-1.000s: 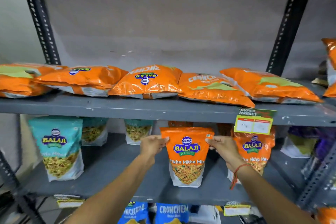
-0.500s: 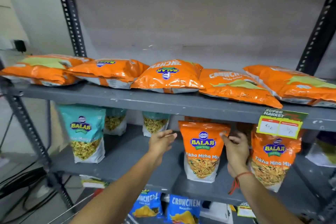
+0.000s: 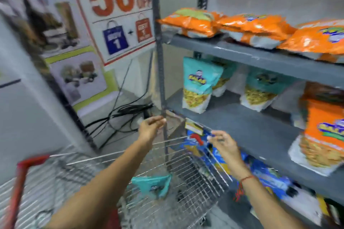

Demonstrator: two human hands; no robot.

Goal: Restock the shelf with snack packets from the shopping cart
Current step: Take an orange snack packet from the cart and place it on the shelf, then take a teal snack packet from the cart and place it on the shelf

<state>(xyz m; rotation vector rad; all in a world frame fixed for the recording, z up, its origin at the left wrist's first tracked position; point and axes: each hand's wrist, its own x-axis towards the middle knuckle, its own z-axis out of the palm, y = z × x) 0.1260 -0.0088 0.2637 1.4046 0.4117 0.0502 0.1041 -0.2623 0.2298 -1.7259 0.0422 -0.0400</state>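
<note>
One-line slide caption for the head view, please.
Both hands, left and right, reach empty over the wire shopping cart holding a teal snack packet, beside the stocked shelf.

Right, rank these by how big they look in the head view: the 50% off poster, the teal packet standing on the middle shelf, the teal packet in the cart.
1. White 50% off poster
2. Teal shelf packet
3. Teal cart packet, partly hidden by the wire, so unsure.

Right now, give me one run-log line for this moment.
phase: reaching to cart | left hand: empty, open | right hand: empty, open | wire shopping cart: one teal snack packet inside | grey metal shelf: stocked
</note>
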